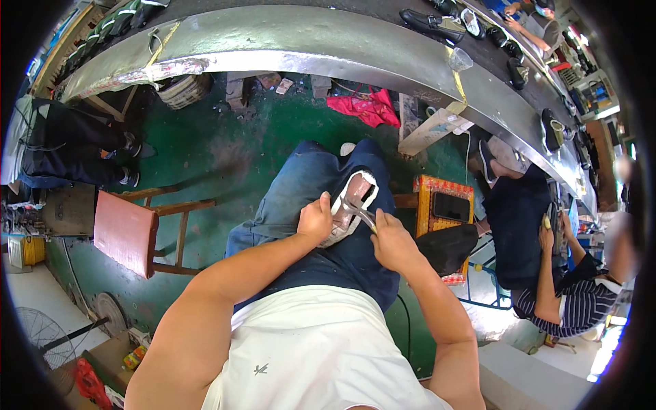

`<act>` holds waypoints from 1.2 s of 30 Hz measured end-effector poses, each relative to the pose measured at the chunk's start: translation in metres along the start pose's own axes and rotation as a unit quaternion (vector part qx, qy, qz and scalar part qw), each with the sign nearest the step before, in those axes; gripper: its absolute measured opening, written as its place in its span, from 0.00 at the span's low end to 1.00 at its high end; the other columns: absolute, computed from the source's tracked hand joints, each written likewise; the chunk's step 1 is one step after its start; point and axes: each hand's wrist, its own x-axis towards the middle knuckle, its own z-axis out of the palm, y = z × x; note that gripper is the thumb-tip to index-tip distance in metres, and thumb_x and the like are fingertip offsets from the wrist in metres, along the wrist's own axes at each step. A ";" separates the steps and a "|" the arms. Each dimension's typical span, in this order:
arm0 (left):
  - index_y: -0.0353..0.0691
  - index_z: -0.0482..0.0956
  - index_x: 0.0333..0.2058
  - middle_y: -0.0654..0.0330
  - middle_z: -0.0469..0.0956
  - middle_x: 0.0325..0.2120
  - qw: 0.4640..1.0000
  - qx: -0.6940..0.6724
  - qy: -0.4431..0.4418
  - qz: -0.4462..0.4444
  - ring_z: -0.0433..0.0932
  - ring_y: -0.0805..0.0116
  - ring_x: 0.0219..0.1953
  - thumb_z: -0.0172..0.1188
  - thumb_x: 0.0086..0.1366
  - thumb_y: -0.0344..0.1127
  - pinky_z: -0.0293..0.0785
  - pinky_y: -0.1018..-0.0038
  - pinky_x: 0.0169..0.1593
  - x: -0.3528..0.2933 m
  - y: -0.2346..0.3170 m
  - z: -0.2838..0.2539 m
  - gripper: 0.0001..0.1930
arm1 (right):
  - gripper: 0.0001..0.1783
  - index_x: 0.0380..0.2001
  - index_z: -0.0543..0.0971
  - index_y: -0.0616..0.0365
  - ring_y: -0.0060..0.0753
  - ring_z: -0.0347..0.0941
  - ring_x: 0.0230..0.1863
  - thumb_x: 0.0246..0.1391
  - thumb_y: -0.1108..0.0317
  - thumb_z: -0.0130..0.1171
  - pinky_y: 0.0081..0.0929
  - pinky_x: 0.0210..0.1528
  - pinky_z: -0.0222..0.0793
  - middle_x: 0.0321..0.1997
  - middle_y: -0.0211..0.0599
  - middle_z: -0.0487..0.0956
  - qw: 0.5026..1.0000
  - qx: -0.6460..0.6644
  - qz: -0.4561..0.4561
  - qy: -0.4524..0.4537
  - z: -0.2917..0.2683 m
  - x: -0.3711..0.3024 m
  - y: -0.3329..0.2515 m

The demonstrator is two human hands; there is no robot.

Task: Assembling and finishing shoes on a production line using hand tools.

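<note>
On my lap lies a shoe [360, 186] with a whitish edge and a brownish-pink underside facing up. My left hand [316, 220] grips its left side, the thumb near the edge. In my right hand [395, 244] is the handle of a steel hand tool [352, 208] with a hammer-like head. That head rests on or just above the shoe's underside; I cannot tell whether it touches. Part of the tool is hidden by my fingers.
A metal-edged conveyor bench [294, 41] curves across ahead, bearing several dark shoes [430, 25]. A pinkish stool [125, 234] stands left. On my right, a phone [451, 206] lies on an orange woven seat [425, 188]. A co-worker [574, 301] sits beyond it; another person [68, 143] stands left.
</note>
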 end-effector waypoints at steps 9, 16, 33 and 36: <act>0.39 0.72 0.62 0.42 0.76 0.55 0.982 0.045 0.018 0.185 0.78 0.39 0.51 0.42 0.76 0.46 0.74 0.55 0.57 -0.012 0.006 -0.006 0.24 | 0.08 0.39 0.70 0.59 0.56 0.79 0.42 0.58 0.71 0.57 0.49 0.43 0.76 0.39 0.50 0.79 0.996 -0.043 0.068 -0.036 0.021 -0.010 0.036; 0.60 0.54 0.72 0.41 0.62 0.66 0.933 0.225 -0.142 0.243 0.81 0.38 0.44 0.45 0.75 0.44 0.80 0.50 0.49 -0.016 0.031 -0.029 0.28 | 0.11 0.42 0.71 0.60 0.58 0.79 0.42 0.54 0.75 0.54 0.51 0.42 0.75 0.39 0.52 0.80 0.999 -0.040 -0.017 -0.004 0.024 0.011 0.083; 0.56 0.48 0.74 0.28 0.55 0.67 0.868 0.315 -0.292 0.249 0.77 0.32 0.53 0.46 0.75 0.49 0.73 0.56 0.61 -0.011 0.063 -0.059 0.33 | 0.27 0.35 0.74 0.66 0.71 0.76 0.39 0.71 0.50 0.44 0.58 0.42 0.69 0.33 0.65 0.80 0.978 0.188 0.085 -0.023 0.017 0.040 0.040; 0.43 0.47 0.74 0.30 0.58 0.67 0.943 0.133 -0.149 0.268 0.73 0.34 0.58 0.47 0.75 0.48 0.69 0.59 0.64 -0.013 -0.002 -0.035 0.35 | 0.26 0.34 0.75 0.66 0.67 0.77 0.37 0.71 0.51 0.43 0.55 0.41 0.71 0.30 0.62 0.80 0.977 0.159 0.120 -0.076 0.017 0.038 0.044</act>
